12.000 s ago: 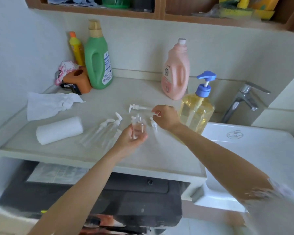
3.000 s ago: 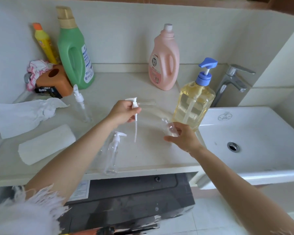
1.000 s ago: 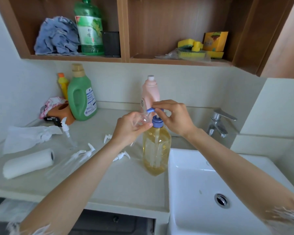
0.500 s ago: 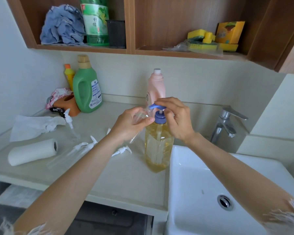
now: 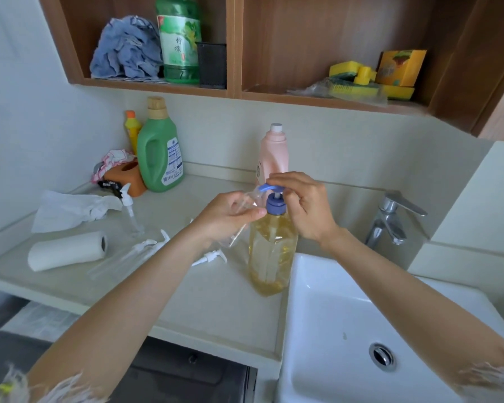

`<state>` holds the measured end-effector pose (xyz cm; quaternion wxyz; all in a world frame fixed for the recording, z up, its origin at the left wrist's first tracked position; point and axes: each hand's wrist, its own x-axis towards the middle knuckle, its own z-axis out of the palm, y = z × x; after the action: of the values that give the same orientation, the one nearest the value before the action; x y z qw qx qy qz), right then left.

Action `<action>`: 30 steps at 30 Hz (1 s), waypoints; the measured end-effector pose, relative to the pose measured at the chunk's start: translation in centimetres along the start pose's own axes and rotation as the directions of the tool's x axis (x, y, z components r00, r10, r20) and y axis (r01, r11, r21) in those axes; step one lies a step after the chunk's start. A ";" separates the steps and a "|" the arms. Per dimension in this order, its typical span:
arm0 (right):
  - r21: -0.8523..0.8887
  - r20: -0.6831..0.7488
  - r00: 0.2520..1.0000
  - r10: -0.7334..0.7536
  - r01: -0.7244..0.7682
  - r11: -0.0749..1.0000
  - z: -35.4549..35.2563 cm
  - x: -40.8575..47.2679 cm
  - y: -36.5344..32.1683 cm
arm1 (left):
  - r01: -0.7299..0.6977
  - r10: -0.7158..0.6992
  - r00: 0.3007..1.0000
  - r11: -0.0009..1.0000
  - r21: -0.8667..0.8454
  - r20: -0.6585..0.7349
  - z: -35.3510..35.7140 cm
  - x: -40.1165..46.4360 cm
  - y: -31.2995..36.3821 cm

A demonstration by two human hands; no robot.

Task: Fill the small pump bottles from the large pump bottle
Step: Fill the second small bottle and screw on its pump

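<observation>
Right hand (image 5: pixel 306 207) eased off pump head (image 5: pixel 269 188), fingers curled.

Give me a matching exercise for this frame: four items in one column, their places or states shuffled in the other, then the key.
Items
1. large pump bottle
2. small clear bottle
3. paper towel roll
4. blue cloth

Places or states
A. lying on its side on the counter
B. on the wall shelf
C. held in the left hand at the blue spout
D. upright beside the sink, right hand on its pump

Pairs: 1-D, 2-C, 3-A, 4-B
</observation>
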<state>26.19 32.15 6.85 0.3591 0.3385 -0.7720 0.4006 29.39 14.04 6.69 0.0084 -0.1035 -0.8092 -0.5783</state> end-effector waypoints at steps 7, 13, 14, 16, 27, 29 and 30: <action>0.071 -0.026 0.998 0.063 -0.061 0.996 0.4 0.1 0.2 | 0.021 -0.018 0.995 0.999 -0.038 0.093 -0.2 -0.8 0.7; 0.114 -0.191 0.980 0.055 -0.034 0.993 2.5 -1.2 0.2 | 0.093 -0.071 0.982 0.989 -0.119 0.174 -0.3 -0.3 -0.9; 0.112 -0.201 0.978 0.051 -0.029 0.993 2.8 -1.4 0.2 | 0.101 -0.077 0.977 0.988 -0.115 0.198 -0.4 -0.3 -1.1; 0.098 -0.216 0.976 0.041 -0.020 0.995 3.1 -1.8 0.5 | 0.104 -0.077 0.969 0.989 -0.106 0.233 -0.7 -0.2 -1.6; 0.006 -0.056 0.998 0.014 -0.014 1.000 0.4 0.6 -0.1 | 0.122 -0.098 0.962 0.989 -0.079 0.255 -1.0 -0.6 0.2; 0.005 -0.001 1.000 -0.001 0.001 1.000 0.0 1.2 0.1 | 0.156 -0.123 0.955 0.982 -0.103 0.270 -1.0 -0.5 0.4; 0.010 0.011 1.000 -0.004 0.004 1.000 -0.1 1.2 0.2 | 0.165 -0.129 0.954 0.980 -0.114 0.273 -1.0 -0.6 0.4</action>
<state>25.44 32.01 7.81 0.3540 0.3439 -0.7712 0.4020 29.89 13.15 7.28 -0.1495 -0.1194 -0.7672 -0.6121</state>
